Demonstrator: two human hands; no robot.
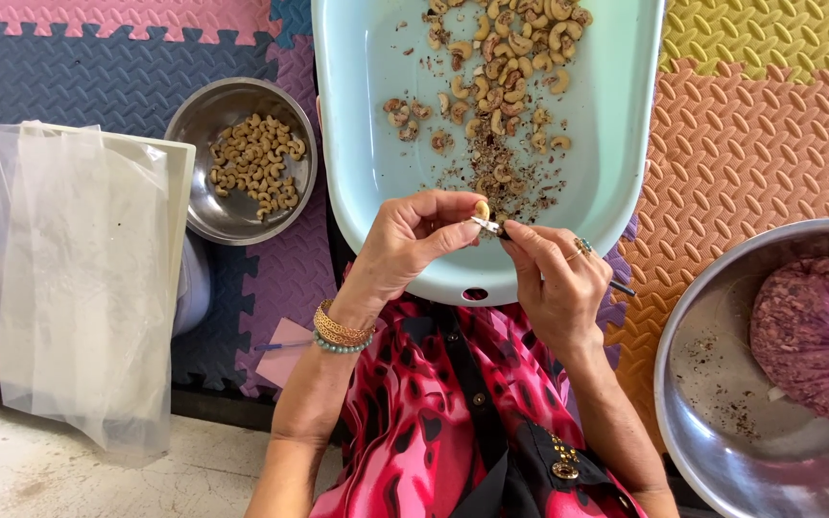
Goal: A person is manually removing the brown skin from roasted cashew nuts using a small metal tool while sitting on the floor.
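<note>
Left hand: the left hand (413, 240) pinches a single cashew nut (482, 208) between thumb and fingertips, fingers closed on it, just above the near rim of the tray.
Right hand: the right hand (554, 278) has its fingers closed round a small knife (491, 227), whose blade tip touches the nut; the dark handle end sticks out past the hand on the right.
Tray: a pale blue plastic tray (376, 144) lies on the lap, holding a heap of cashews (506, 58) and brown skin scraps (501, 177).
Small bowl: a steel bowl (205, 125) left of the tray, with peeled cashews (256, 163) in it.
Large bowl: a steel bowl (712, 384) at the right, holding a pinkish bag (813, 336) of filling.
Floor: coloured foam floor mats (750, 144); a clear plastic bag (79, 278) lies at the left.
</note>
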